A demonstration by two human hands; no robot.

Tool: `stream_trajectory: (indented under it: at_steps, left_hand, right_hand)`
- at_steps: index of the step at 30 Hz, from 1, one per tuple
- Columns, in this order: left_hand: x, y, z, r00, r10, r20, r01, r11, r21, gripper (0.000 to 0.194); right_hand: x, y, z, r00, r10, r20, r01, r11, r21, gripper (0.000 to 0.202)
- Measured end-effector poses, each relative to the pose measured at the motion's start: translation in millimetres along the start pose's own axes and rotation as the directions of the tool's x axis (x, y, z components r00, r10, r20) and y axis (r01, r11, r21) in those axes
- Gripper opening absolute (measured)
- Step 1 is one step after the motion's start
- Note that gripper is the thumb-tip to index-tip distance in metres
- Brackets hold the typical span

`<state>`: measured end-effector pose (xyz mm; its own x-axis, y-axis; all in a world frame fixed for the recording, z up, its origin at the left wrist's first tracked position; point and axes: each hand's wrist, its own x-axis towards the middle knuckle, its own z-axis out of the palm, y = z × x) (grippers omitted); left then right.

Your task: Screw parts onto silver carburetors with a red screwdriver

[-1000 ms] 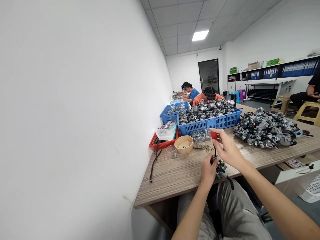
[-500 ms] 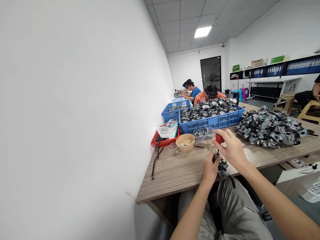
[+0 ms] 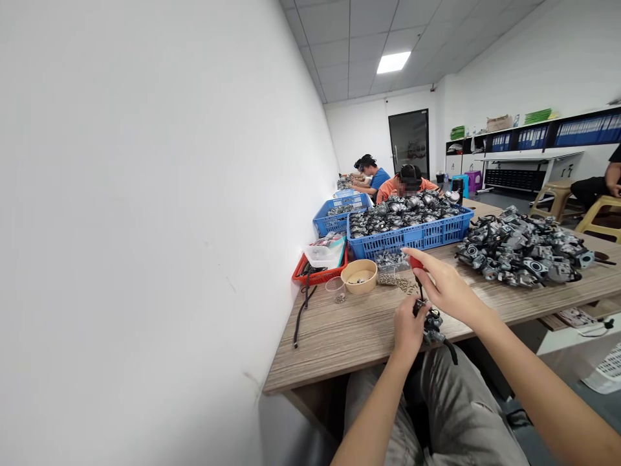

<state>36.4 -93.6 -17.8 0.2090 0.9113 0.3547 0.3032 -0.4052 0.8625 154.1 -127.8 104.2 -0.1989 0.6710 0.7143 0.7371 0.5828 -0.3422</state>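
Unshifted since half a second ago, left of the blue crate [image 3: 412,241] and nearer: black hose [image 3: 297,327], red basket [image 3: 317,279], clear plastic cup [image 3: 334,288] with small metal bits inside, and tan bowl [image 3: 361,287]. Close in front of the crate, likewise unmoved: clear tray [image 3: 388,266] of small metal parts, with loose screws [image 3: 405,285] just beside it.

Well in front of the crate, at the near edge of the wooden table [image 3: 349,330]: left hand [image 3: 408,327], closed on the carburetor [image 3: 433,327], same as before. Above, red-handled screwdriver [image 3: 416,263], now leaning with handle to the left; nearly upright half a second ago. Shaft pointed down at the carburetor's top, exact contact too small to tell.

Carburetor silvery grey and knobbly, black part at upper left by the left fingertips, black tube [image 3: 451,351] drooping past the table edge.

In front of the crate, farther right: right hand [image 3: 449,290], fingers stretched straighter than before and slightly farther left, red handle pinched between thumb and fingers. Right of the crate, unchanged: heaped carburetors [image 3: 524,252].
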Motion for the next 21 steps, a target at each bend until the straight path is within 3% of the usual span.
stream_trajectory:
  at_steps: [6, 11, 16, 21]
  left_hand:
    - [-1.7, 1.4, 0.6, 1.000, 0.006, -0.025, -0.006, 1.000, 0.001, 0.013]
    - [-0.7, 1.4, 1.8, 0.999, 0.008, -0.031, -0.008, 1.000, 0.008, 0.013]
    - [-1.0, 2.6, 2.2, 0.999, 0.003, -0.039, -0.002, 1.000, 0.020, 0.014]
    - [-1.0, 2.7, 2.1, 0.999, -0.002, -0.042, 0.003, 1.000, 0.023, 0.013]
  right_hand:
    - [-8.8, 4.8, 0.4, 0.982, 0.062, -0.179, -0.083, 0.990, -0.112, 0.036]
    - [-10.2, 6.9, -1.4, 0.996, 0.045, -0.083, -0.040, 0.998, 0.054, 0.047]
    - [-8.5, 6.0, -1.7, 0.975, 0.119, -0.187, -0.145, 0.981, -0.128, 0.041]
    - [-9.2, 3.6, -7.3, 0.995, 0.053, -0.089, -0.058, 0.997, -0.053, 0.048]
